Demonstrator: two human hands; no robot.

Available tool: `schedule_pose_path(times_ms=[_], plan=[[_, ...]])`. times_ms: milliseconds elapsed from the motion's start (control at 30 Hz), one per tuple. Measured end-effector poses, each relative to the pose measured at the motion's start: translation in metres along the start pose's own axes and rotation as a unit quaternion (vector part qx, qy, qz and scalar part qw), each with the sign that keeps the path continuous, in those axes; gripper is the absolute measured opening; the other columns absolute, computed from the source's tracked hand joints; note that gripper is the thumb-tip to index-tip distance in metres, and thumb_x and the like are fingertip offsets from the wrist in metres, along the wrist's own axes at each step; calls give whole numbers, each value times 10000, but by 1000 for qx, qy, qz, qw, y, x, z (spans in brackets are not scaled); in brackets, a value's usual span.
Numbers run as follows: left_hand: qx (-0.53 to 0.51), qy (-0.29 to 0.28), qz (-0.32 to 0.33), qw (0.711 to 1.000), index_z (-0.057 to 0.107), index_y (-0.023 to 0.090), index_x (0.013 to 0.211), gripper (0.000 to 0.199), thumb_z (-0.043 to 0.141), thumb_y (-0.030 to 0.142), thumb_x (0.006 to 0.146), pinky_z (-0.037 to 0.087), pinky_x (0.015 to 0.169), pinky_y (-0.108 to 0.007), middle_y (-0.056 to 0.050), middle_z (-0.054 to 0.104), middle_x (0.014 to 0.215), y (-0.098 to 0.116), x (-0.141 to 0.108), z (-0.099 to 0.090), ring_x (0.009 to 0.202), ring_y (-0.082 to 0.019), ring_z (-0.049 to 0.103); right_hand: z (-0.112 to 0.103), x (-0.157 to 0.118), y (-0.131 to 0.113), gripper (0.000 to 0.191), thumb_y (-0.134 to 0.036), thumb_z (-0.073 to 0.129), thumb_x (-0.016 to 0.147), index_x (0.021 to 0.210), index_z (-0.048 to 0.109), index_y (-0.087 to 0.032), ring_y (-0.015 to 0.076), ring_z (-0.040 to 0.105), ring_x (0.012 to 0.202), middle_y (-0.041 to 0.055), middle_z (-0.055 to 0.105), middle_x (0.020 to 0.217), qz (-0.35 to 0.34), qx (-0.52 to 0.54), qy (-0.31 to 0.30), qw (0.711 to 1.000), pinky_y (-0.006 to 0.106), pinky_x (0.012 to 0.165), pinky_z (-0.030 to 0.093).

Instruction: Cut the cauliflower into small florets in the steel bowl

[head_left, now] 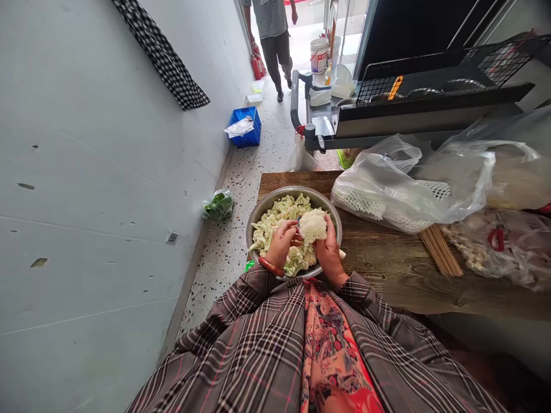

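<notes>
The fingers of the right hand (329, 255) were closed round a pale cauliflower chunk (313, 225), gripping it from its four o'clock side. The left hand (282, 245) was at the chunk's eight o'clock, fingers curled; whether they met on anything I could not tell, for the blue bit (300, 220) near the fingertips was too small to read. If that was a tool, a slip there could have nicked a finger of either hand; a one-handed grip on such a crumbly head might also have let it turn or break.

The chunk was above a steel bowl (269, 202), slightly toward two o'clock of its middle. Cauliflower florets (275, 221) filled the bowl nearly to the rim, so a dropped chunk could have bounced pieces out. Its nine o'clock rim reached about the left edge of the wooden table (387, 258); a hard push that way might have tipped it to the floor (241, 172).

Taking the bowl as the dial, plastic bags (387, 189) crowded two o'clock, where a sleeve could have snagged. Toward one o'clock, a knife handle (321, 143) jutted past the cart's edge, liable to fall if knocked.
</notes>
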State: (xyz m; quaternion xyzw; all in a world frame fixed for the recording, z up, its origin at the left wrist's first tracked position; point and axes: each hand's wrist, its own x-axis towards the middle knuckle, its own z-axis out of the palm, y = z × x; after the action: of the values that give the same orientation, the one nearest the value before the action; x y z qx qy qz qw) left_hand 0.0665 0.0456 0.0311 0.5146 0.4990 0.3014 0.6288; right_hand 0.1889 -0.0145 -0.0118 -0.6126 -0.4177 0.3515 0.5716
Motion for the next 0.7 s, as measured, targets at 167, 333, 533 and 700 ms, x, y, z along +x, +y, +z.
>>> schedule_pose_path(times_ms=[167,333,533,700], plan=[[-151,-36,-15,988,550,168,1187,548,696,454,742,515,756,-260,-96,638,1130,3,-9,9,917,-168,626,-5,-5,-3,658,-396,359,946,1512,149,-133,288,634,1008,192,525,1357,-94,-207,-34,973,423,879,487],[-116,9,45,992,490,178,1266,666,768,327,679,476,929,-325,-98,606,1225,5,-15,11,1069,-206,595,1,-7,1,588,-441,323,963,1462,312,-131,286,533,1223,172,479,1416,-76,-131,-37,988,439,994,438],[-54,-22,80,995,412,186,1355,748,744,319,698,458,981,-385,-118,581,1273,5,-19,7,1115,-234,580,2,-9,-3,506,-495,370,946,1320,515,-187,256,546,1192,113,584,1306,-11,14,-53,998,410,992,441],[46,-11,136,990,432,180,1354,660,680,336,763,366,1088,-421,-122,504,1373,0,-19,5,1238,-256,497,5,-13,-15,462,-524,444,910,1219,556,-199,158,558,592,18,639,746,125,131,-67,981,273,522,449]])
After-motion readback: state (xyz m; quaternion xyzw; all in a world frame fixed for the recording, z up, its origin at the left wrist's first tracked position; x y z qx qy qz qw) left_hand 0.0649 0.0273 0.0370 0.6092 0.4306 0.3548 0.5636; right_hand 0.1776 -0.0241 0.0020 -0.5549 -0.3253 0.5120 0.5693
